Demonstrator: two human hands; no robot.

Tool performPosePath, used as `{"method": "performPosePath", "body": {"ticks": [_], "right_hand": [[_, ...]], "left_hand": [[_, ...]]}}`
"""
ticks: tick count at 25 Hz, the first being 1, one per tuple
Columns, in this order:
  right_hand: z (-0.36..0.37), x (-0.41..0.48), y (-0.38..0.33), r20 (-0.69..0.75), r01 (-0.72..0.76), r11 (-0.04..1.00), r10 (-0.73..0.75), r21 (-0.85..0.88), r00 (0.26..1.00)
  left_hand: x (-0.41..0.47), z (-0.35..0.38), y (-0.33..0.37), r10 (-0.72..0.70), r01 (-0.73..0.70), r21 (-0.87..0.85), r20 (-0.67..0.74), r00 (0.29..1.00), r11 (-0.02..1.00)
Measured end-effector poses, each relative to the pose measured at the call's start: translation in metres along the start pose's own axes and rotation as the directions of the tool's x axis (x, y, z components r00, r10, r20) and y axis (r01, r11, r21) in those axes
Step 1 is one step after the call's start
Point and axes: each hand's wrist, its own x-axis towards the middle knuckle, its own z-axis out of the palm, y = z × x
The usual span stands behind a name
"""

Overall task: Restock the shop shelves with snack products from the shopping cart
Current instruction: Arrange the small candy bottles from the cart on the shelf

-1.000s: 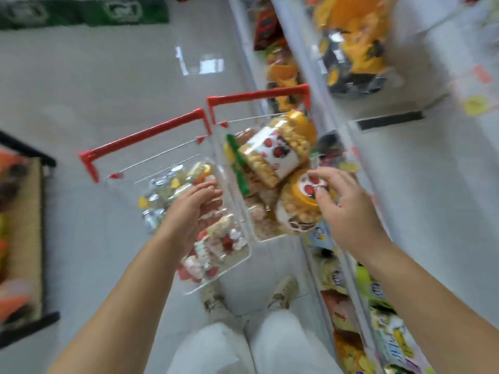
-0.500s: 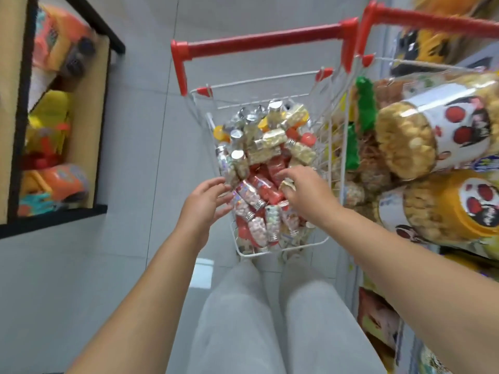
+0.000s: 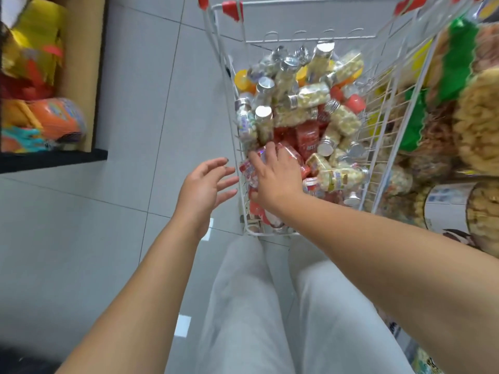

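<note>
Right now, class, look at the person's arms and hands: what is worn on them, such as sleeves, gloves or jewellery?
The left forearm and right forearm are bare, with no sleeve in view. The left hand and right hand wear no gloves; no watch, bracelet or ring shows. Light grey trousers show below.

Small shop aisle, wire cart (image 3: 376, 147) w/ snack bottles (image 3: 310, 97), stocked shelf (image 3: 54, 160) left, tiled floor (image 3: 140, 109)

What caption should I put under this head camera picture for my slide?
Right hand reaches onto red snack packets in the wire cart while the open left hand hovers beside it.
</note>
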Motion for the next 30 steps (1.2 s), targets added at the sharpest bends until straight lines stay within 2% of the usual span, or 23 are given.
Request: {"method": "performPosePath", "body": {"ticks": [4,9,13,17,20,24,26,27,29,30], "right_hand": [[0.001,0.004,-0.004,0.007,-0.019,1.000,0.019,0.002,1.000],[-0.010,-0.002,-0.007,0.053,-0.069,0.981,0.060,0.183,0.997],[-0.006,-0.016,0.009,-0.082,-0.022,0.928,0.056,0.373,0.995],[-0.001,-0.027,0.023,-0.166,0.024,0.811,0.090,0.585,0.982],[0.003,-0.030,0.028,-0.213,0.060,0.763,0.103,0.643,0.972],[-0.005,-0.034,0.034,-0.279,0.093,0.754,0.123,0.650,0.952],[-0.017,-0.041,0.038,-0.285,0.135,0.685,0.110,0.716,0.952],[-0.025,-0.046,0.041,-0.253,0.153,0.610,0.081,0.777,0.964],[-0.038,-0.050,0.046,-0.133,0.102,0.425,0.045,0.899,0.990],[-0.039,-0.047,0.047,-0.086,0.050,0.408,0.070,0.912,0.994]], "left_hand": [[0.005,-0.006,0.001,0.013,-0.013,0.007,-0.004,1.000,1.000],[0.005,-0.009,0.004,0.016,-0.016,0.027,0.024,1.000,1.000],[0.002,-0.004,0.000,0.005,-0.006,0.025,0.062,0.998,1.000],[-0.002,0.002,-0.005,-0.012,0.010,0.018,0.096,0.995,1.000],[-0.003,0.008,-0.008,-0.017,0.016,0.014,0.119,0.993,1.000],[-0.001,0.016,-0.009,-0.039,0.030,0.071,0.135,0.990,0.997],[0.001,0.020,-0.008,-0.065,0.051,0.076,0.194,0.979,0.996],[0.002,0.022,-0.007,-0.065,0.054,0.055,0.221,0.973,0.997],[0.004,0.023,-0.001,-0.032,0.044,-0.049,0.215,0.976,0.998],[0.006,0.022,0.002,-0.008,0.027,-0.107,0.176,0.984,0.994]]}}
